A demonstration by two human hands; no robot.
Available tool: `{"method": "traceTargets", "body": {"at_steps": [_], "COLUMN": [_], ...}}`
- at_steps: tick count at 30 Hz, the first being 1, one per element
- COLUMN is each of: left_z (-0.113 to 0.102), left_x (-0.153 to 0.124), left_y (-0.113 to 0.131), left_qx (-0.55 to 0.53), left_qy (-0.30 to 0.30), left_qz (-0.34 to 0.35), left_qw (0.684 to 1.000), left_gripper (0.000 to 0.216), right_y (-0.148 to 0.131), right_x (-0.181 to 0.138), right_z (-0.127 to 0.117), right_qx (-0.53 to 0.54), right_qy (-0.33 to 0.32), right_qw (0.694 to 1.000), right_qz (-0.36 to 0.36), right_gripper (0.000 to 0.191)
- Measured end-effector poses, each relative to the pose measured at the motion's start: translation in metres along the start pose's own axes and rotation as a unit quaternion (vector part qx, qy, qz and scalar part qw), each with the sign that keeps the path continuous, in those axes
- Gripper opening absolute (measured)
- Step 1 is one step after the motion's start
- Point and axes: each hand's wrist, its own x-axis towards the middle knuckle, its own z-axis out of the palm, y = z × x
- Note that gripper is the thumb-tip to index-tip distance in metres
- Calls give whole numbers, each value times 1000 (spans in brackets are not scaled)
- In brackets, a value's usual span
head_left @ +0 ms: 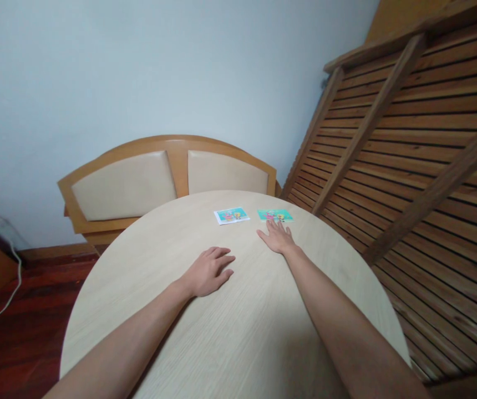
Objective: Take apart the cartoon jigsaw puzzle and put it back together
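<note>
On the round pale table (147,266), my left hand (209,271) rests with its fingers apart and nothing in them. Farther forward, my right hand (278,238) is spread, its fingertips over the near edge of a cartoon picture card (282,214) in turquoise with pink and yellow figures. Those fingers hide part of the card's lower side. Left of it lies a similar cartoon picture with a white border (232,215), flat on the table near the far side. Neither hand touches this second picture.
A wooden headboard with cream panels (124,185) stands behind the table against a pale wall (205,72). Wooden slatted boards (388,166) lean close on the right. At the far left a white cable (16,282) hangs down over a dark red floor (42,310).
</note>
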Motion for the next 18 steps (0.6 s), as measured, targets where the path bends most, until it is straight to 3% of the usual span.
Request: {"method": "traceTargets", "body": {"at_steps": [4, 12, 18], "left_z": [5, 14, 12], "left_x": [-1, -6, -11], "left_y": [-3, -4, 1], "left_qx": [7, 4, 6], "left_qy": [-5, -28, -45], "left_qz": [-4, -32, -35], "left_qw": [1000, 999, 998], "left_gripper": [45, 55, 55], "right_y": [-3, 0, -5], "right_x": [-21, -109, -124], "right_z": [0, -12, -16], "right_qx": [-10, 15, 27], "right_qy": [-17, -80, -83], "right_qw": [999, 981, 979], "right_qz": [-40, -175, -184], "right_gripper": [87, 88, 83]}}
